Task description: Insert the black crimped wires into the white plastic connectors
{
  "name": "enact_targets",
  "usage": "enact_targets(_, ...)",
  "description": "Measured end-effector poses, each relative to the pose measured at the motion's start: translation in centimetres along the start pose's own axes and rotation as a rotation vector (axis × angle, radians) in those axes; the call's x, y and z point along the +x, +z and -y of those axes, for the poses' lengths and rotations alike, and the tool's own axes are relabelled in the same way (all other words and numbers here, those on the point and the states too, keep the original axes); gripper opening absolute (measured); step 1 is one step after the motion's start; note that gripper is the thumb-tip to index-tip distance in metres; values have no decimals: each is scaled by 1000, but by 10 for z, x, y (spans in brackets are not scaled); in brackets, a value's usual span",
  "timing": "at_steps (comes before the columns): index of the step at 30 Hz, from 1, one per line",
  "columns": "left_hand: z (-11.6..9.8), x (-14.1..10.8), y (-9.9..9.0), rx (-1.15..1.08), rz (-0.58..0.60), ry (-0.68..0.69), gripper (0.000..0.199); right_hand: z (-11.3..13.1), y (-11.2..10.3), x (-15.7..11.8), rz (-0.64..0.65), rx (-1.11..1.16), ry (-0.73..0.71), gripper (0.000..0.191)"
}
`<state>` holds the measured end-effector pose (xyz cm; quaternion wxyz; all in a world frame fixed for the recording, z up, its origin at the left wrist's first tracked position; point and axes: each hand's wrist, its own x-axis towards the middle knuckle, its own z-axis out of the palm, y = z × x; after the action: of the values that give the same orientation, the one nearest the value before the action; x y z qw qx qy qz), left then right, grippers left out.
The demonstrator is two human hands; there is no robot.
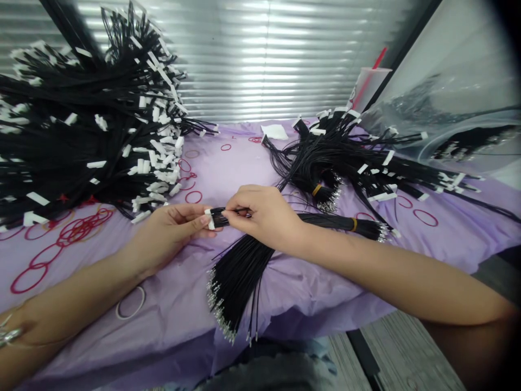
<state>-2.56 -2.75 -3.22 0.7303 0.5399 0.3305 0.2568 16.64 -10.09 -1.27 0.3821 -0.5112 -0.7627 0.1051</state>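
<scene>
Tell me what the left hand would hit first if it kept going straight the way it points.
Probably the white connector on the black wires at its fingertips, with the right hand just beyond.

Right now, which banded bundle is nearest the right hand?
The bundle along the right forearm, yellow band near its metal tips; the other lies farther off.

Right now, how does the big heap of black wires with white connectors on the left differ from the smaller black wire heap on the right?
The left heap is far bigger and higher than the right heap. Its white connectors crowd densely; the right heap's are fewer and more spread. Both are black wires on a lilac sheet.
</scene>
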Motion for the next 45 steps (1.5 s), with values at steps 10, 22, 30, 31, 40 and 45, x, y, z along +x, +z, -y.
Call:
enact_targets(10, -1, -1, 5, 1, 13, -36, 14, -5, 5, 1, 67, -19, 0, 15)
enact_targets(22, -2, 2, 7, -101, -52, -44, 21, -5, 8, -1, 61, -62, -44, 16)
enact_targets(30, 3, 3, 5, -19, -22, -12, 12, -6, 12, -1, 49, 31, 19, 15)
enact_targets(31, 4, 2, 5, -10, -22, -9, 12, -6, 12, -2, 51, 21, 13, 16)
enact_targets(40, 6, 3, 6, 59, -31, 4, 15, -9, 17, -1, 78, -46, 17, 19)
enact_targets(45, 3, 6, 9, -27, -59, -1, 21, 13, -5, 2, 104, -431, -132, 31)
